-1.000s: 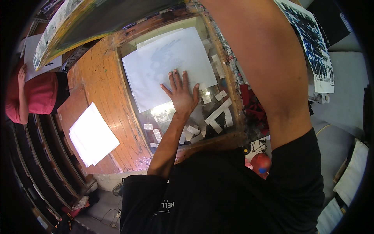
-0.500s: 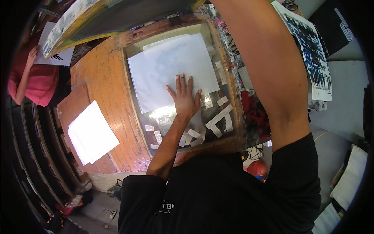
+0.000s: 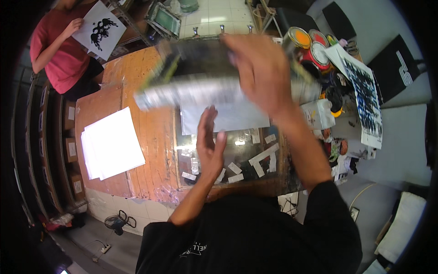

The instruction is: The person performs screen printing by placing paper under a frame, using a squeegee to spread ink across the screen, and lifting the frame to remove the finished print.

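A wooden-edged screen-printing frame (image 3: 191, 93), blurred by motion, hangs tilted over the far part of the glass-topped work surface (image 3: 214, 157). My right hand (image 3: 264, 68) is over this frame, its fingers smeared, so its grip does not show. Below the frame's near edge lies a whitish sheet (image 3: 244, 119), its far part hidden. My left hand (image 3: 210, 139) is open just in front of the frame, fingers upright and thumb apart, holding nothing. Several pale tape pieces (image 3: 235, 168) are stuck on the glass near me.
A stack of white paper (image 3: 114, 144) lies on the wooden table (image 3: 146, 155) at left. Beyond it a person in a red shirt (image 3: 68, 55) holds a printed sheet (image 3: 100, 31). Open paint cans (image 3: 299, 39) and a print (image 3: 362, 89) are at right; shelves (image 3: 41, 132) stand far left.
The screen frame has come down from its raised position over the sheet. My left hand has lifted off the sheet. My right hand has come into view. The person at left has raised the printed sheet.
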The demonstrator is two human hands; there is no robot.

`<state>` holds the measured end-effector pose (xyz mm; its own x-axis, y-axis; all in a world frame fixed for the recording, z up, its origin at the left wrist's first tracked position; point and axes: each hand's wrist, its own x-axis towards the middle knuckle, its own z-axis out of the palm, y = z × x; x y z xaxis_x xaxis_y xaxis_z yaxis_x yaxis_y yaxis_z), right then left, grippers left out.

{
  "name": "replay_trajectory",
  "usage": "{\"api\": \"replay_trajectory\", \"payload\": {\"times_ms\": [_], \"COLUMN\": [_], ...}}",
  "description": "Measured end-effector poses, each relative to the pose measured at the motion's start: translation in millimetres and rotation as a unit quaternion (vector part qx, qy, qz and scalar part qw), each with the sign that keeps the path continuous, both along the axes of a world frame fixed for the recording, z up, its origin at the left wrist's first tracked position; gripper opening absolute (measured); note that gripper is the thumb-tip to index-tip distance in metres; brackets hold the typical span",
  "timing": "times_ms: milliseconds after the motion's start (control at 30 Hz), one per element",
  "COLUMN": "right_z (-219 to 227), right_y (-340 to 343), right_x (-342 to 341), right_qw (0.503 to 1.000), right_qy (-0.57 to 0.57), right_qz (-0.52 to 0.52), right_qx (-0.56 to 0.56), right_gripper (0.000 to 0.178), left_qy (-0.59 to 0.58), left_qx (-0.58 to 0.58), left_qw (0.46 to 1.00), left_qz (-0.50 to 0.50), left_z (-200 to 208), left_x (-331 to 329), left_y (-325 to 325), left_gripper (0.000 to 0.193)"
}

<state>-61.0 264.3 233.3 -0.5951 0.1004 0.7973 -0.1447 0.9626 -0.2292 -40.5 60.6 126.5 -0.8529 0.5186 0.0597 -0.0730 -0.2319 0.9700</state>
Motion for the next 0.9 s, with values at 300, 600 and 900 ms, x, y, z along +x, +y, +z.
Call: {"api": "replay_trajectory", "payload": {"times_ms": [300,600,900], "right_z": [-157,-234,-207], "right_y": [-11,74,-37], "right_x": [16,-130,-7], "right_qw": [0.969,0.961,0.949], "right_qy": [-0.22,-0.257,-0.309], "right_qz": [-0.025,-0.098,-0.038], "right_qx": [-0.107,-0.002,-0.041], "right_gripper": [0.043,0.045,0.051], "left_qy": [-0.531,-0.539,-0.51], "left_qx": [0.03,0.011,0.013], "left_qw": [0.846,0.839,0.857], "left_qz": [0.045,0.075,0.065], "left_z": [-107,-110,-100], "left_x": [29,31,38], "left_y": [-65,-59,-65], "left_gripper": [0.025,0.022,0.029]}}
